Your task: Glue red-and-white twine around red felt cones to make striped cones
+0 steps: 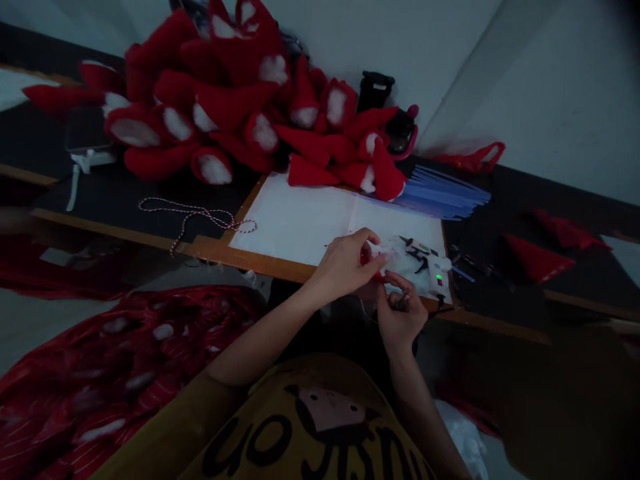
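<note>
My left hand is closed, thumb and fingers around a small red fabric piece with white stuffing showing beside it. Just to the right, my right hand pinches the lower edge of the same piece. A small grey metallic tool shows between its curled fingers; its kind is unclear. A thin thread hangs below the hands. Most of the fabric piece is hidden by my fingers. A white glue gun with a green light lies right of the hands on a white sheet.
Stuffed red cones are heaped at the back left. Blue sticks lie behind the sheet. A red-and-white cord is at left, red felt at right. A red bag of stuffed pieces stands below left.
</note>
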Demonstrator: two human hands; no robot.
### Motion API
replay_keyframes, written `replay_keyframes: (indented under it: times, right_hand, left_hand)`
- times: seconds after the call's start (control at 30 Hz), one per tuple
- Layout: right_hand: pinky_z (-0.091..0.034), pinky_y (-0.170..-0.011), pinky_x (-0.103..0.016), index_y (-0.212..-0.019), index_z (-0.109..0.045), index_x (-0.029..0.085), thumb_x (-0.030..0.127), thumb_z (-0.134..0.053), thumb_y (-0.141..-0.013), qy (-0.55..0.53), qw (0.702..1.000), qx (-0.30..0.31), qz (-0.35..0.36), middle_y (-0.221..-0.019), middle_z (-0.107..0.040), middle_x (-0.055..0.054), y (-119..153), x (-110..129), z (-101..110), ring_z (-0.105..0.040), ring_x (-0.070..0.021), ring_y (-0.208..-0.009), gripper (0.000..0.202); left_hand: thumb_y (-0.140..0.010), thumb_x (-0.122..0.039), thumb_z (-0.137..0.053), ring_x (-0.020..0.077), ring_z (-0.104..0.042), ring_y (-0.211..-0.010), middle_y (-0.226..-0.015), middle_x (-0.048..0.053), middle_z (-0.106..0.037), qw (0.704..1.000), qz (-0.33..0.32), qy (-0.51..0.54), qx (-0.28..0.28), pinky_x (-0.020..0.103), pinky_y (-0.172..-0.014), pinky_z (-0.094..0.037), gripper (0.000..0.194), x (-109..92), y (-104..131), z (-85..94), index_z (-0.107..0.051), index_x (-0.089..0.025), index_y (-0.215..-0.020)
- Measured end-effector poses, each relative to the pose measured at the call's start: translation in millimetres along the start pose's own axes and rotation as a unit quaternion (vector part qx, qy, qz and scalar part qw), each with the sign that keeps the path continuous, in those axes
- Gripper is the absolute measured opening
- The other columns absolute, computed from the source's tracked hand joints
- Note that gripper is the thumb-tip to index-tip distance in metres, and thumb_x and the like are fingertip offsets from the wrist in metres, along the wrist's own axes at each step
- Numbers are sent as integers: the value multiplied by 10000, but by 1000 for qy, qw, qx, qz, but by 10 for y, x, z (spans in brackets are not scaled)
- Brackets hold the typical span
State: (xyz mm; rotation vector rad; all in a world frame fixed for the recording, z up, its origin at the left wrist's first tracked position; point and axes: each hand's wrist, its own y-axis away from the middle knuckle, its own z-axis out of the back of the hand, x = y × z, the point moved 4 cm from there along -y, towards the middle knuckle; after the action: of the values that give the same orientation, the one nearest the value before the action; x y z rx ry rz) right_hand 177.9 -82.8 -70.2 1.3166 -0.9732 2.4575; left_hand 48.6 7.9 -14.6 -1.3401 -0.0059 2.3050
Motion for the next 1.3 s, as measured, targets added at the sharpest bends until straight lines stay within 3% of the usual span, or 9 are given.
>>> replay_keyframes:
  times: [0.07, 0.17, 0.33, 0.4, 0.5, 0.67, 0.8, 1.1, 1.3]
  right_hand:
    - [-376, -465, -204, -974, -683, 189, 246, -646, -821, -2, 1000, -2, 5, -842, -692, -11, -2, 21, 4, -396, -50, -431, 167]
    - [-385, -471, -207, -1007, -683, 194, 243, -635, -829, 9, 1000, 12, 8, -842, -691, -9, -10, 19, -4, -416, -54, -433, 191]
    - [-412, -516, -225, -930, -696, 183, 167, -594, -793, 22, 996, 35, 73, -812, -679, -12, -47, 3, -24, -483, -82, -486, 171]
    - [-407, -515, -224, -851, -690, 175, 144, -598, -770, 9, 997, 30, 70, -792, -674, -13, -64, -11, -15, -488, -88, -500, 127]
    - [-402, -509, -220, -866, -700, 174, 170, -615, -780, -6, 999, 42, 20, -787, -671, -6, -84, -43, -6, -472, -85, -498, 120]
    - [-383, -475, -216, -888, -718, 152, 280, -653, -803, -26, 996, 54, -68, -678, -646, 10, -97, -83, 11, -421, -73, -453, 167]
    - [-424, -491, -227, -882, -726, 135, 298, -680, -786, -47, 992, 62, -95, -636, -650, 4, -105, -81, 16, -494, -94, -470, 194]
    - [-481, -500, -247, -862, -740, 138, 340, -770, -715, -160, 968, 84, -176, -647, -681, -22, -99, -172, 3, -589, -137, -530, 252]
    - [-245, -339, -168, -822, -719, 155, 294, -816, -662, -288, 913, 111, -266, -499, -550, 57, -74, -216, -61, -344, -36, -351, 233]
  left_hand:
    - [-800, -300, -681, 146, -620, -653, -711, 3, -693, 1000, 14, -9, 19, 260, -624, -465, 201, 36, -25, 0, -679, -170, -954]
    - [-810, -185, -647, 145, -646, -687, -730, 4, -716, 998, -24, -11, 53, 245, -635, -471, 67, 31, -50, -11, -714, -185, -812]
    - [-827, -130, -630, 155, -661, -758, -807, 13, -724, 993, -100, -30, 51, 262, -705, -505, 113, -71, 80, -55, -718, -191, -863]
    - [-847, -129, -613, 167, -652, -809, -846, 30, -716, 988, -146, -44, 16, 283, -748, -515, 121, -104, 215, -89, -710, -186, -892]
    - [-879, -144, -587, 182, -622, -886, -940, 74, -690, 976, -192, -49, -85, 312, -791, -519, 142, -69, 469, -139, -705, -173, -953]
    - [-866, -152, -609, 177, -572, -871, -970, 76, -629, 963, -157, -61, -209, 319, -751, -508, 183, 126, 786, -251, -701, -205, -1014]
    - [-834, -177, -644, 193, -558, -941, -1009, 74, -575, 955, -109, -61, -268, 334, -783, -502, 111, 207, 828, -287, -716, -213, -911]
    - [-825, -195, -649, 222, -553, -1051, -1148, 99, -573, 954, -83, -60, -283, 375, -862, -493, 62, 277, 745, -330, -707, -191, -849]
    - [-818, -177, -662, 212, -598, -954, -976, 56, -683, 962, -81, -41, -256, 385, -848, -469, 40, 290, 657, -339, -691, -203, -825]
